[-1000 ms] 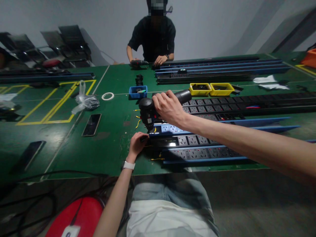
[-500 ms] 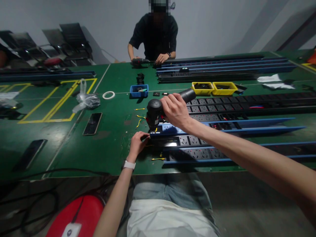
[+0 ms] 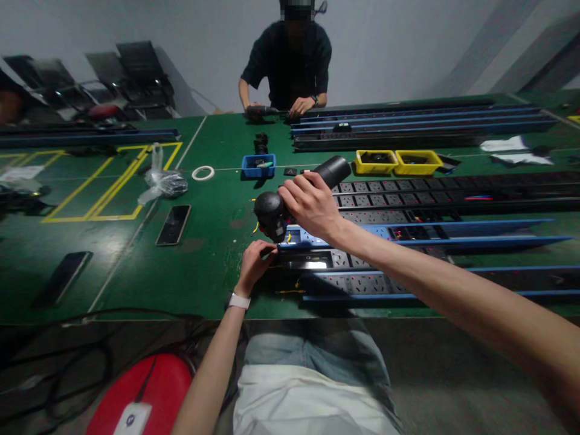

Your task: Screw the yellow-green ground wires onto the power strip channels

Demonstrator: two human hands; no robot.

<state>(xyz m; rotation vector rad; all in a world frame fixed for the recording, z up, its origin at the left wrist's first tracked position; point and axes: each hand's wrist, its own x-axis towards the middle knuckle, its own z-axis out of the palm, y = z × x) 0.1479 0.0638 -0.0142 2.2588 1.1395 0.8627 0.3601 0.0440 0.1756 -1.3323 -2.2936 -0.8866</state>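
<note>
My right hand (image 3: 312, 205) is wrapped round a black power screwdriver (image 3: 270, 214), its head over the left ends of the long socket strips. My left hand (image 3: 257, 260) pinches at the left end of a black socket strip (image 3: 339, 260); what lies between the fingertips is too small to make out. Behind that strip is a blue channel (image 3: 453, 228) with sockets and wiring inside. Nearer the front edge runs another blue-edged strip (image 3: 371, 283), a yellow wire (image 3: 290, 292) sticking out at its left end.
A person (image 3: 292, 66) works across the green table (image 3: 212, 211). Yellow bins (image 3: 375, 162) and a blue bin (image 3: 258, 167) stand mid-table. Left are a tape ring (image 3: 203, 173), a plastic bag (image 3: 165, 181) and two phones (image 3: 173, 225). A red stool (image 3: 140, 393) is below.
My right hand has moved the screwdriver slightly left and tilted it, its head swinging away from the strip's end. My left hand stays at the strip's end. The whole view has shifted a little.
</note>
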